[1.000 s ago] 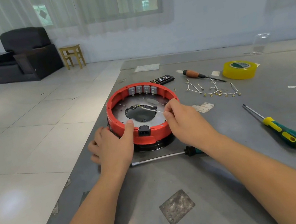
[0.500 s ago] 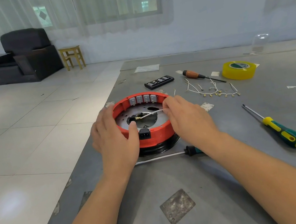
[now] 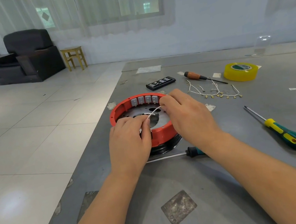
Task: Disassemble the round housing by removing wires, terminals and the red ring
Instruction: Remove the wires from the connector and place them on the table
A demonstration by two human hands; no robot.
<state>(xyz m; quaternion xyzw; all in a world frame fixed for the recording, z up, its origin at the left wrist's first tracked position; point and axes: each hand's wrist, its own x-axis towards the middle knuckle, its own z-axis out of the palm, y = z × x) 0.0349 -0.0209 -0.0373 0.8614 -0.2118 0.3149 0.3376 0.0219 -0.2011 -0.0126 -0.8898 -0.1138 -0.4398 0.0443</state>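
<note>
the round housing [image 3: 144, 120] sits near the left edge of the grey tabletop [image 3: 201, 180], its red ring [image 3: 118, 110] just inside that edge, with tiled floor beyond. your left hand [image 3: 129, 143] covers the ring's near side, its grip pinching one end of a white wire [image 3: 153, 112] over the metal plate; your right hand [image 3: 186, 113] pinches the other end above the ring's far right rim, beside the four grey terminals [image 3: 144, 100]. open tabletop lies in front of your forearms. a teal-handled screwdriver [image 3: 178, 154] lies just behind the housing under your right wrist, a yellow-and-green screwdriver [image 3: 284, 131] well off to the right, and removed wires [image 3: 215, 90], yellow tape roll [image 3: 241, 71], a wooden-handled screwdriver [image 3: 197, 76] and a black bit case [image 3: 160, 82] farther back. since half a second ago, your left hand has left the ring's outer wall and taken hold of the wire.
</note>
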